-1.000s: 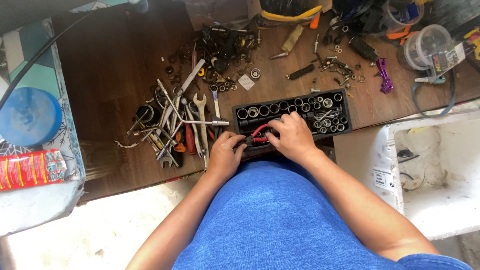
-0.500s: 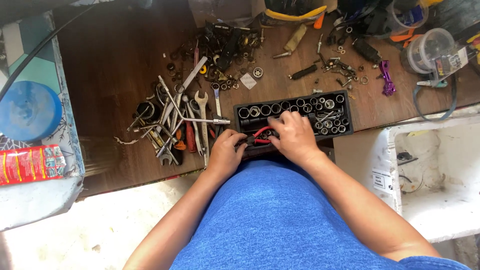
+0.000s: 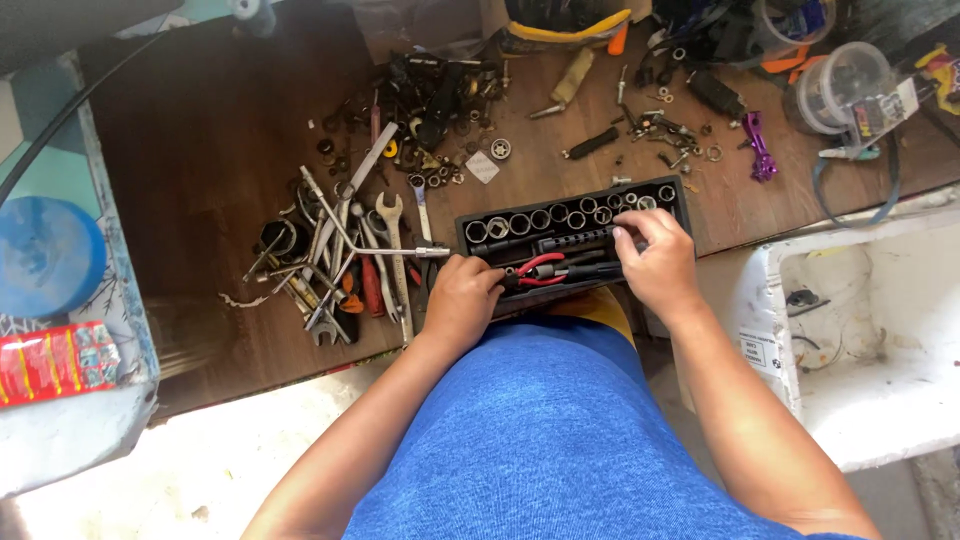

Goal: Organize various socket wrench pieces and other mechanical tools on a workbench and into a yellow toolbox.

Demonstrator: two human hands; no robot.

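Observation:
A black socket case [image 3: 478, 216] lies at the near edge of the brown wooden table [image 3: 220, 150], holding rows of metal sockets. Red-handled pliers [image 3: 540, 268] lie in its front part. My left hand [image 3: 462, 298] rests on the case's front left corner, fingers curled against it. My right hand [image 3: 655, 256] lies over the right end of the case, fingertips on the small sockets there; whether they pinch one I cannot tell.
A heap of wrenches and screwdrivers [image 3: 345, 255] lies left of the case. Nuts, bearings and dark parts [image 3: 430, 100] are scattered behind it. Clear plastic tubs [image 3: 835, 85] stand at the back right. A white foam box [image 3: 870, 330] sits right, a blue lid [image 3: 45, 255] left.
My right hand has moved from the middle of the case to its right end, uncovering the red pliers. My left hand has stayed at the case's front left corner.

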